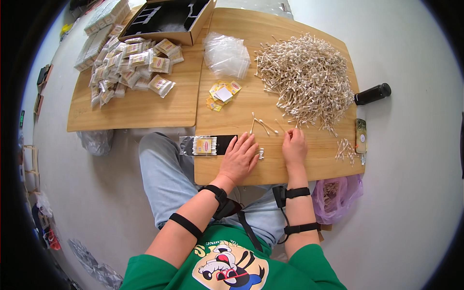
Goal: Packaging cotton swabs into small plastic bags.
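My left hand (238, 155) lies flat, fingers spread, over the right part of a black strip (225, 143) and a row of cotton swabs (261, 153), whose tips stick out past its fingers. At the strip's left end is a clear bag (185, 146) with a filled pack of swabs and a yellow card (205, 146). My right hand (294, 146) is closed in a pinch at the near edge of the swab heap, a thin swab stick at its fingertips. Several loose swabs (261, 124) lie between the hands, beyond them.
A big heap of cotton swabs (309, 77) covers the far right. Clear bags (226, 55) and yellow cards (214, 102) lie left of it. Filled packs (130, 67) and an open box (193, 34) stand far left. A black bottle (372, 94) and phone (360, 135) line the right edge.
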`<state>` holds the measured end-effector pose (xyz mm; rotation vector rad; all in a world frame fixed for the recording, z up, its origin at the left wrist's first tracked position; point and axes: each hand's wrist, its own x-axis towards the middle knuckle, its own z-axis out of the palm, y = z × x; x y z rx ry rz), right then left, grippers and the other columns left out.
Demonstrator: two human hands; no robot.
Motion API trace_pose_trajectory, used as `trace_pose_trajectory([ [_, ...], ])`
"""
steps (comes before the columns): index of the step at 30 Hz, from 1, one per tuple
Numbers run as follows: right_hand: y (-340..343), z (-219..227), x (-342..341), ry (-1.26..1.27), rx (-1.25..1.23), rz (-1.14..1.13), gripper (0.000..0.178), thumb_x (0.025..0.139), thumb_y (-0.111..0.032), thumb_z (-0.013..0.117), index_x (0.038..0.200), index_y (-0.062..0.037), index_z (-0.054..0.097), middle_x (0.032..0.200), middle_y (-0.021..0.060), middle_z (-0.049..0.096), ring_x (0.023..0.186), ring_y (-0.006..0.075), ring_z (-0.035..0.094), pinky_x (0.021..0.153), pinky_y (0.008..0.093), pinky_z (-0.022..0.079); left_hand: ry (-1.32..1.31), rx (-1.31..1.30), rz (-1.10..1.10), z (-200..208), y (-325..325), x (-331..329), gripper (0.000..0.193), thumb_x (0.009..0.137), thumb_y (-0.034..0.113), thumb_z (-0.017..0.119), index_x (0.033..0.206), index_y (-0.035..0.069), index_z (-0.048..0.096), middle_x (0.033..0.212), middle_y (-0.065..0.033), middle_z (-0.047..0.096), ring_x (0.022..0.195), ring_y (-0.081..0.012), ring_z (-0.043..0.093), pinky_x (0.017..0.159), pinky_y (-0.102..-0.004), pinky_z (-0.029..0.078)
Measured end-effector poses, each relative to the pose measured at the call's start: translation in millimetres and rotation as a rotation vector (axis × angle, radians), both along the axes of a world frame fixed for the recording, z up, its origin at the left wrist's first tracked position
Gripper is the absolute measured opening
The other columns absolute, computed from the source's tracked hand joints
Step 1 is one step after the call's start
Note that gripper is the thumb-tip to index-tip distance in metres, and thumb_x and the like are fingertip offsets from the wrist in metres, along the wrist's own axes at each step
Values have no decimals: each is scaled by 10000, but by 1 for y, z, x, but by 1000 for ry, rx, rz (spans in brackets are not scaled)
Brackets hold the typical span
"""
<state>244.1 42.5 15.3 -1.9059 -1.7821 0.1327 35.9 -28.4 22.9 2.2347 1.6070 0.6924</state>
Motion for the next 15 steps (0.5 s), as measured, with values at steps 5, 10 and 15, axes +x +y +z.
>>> trace_pose_trajectory([
  [5,-5,5,-10,250,-83,-39,82,863,-131,659,877,-69,608,884,108,617,808,323,615,712,428,493,-110,3,48,-7,-1,-5,433,958,293,565,1336,82,552,1469,-118,468,1409,-270,379,1179,-430,257],
  [10,-31,10,-34,104,-107,337,110,848,-138,673,905,-70,608,888,109,605,813,314,609,731,421,492,-170,57,96,-7,0,-3,478,950,291,572,1372,77,511,1479,-118,457,1415,-270,371,1171,-451,266],
  [15,-6,9,-38,58,16,169,226,828,-168,704,1002,-76,592,949,128,597,907,321,596,789,430,482,13,45,57,-4,2,1,444,962,312,554,1343,85,552,1496,-103,439,1427,-263,350,1187,-457,226],
])
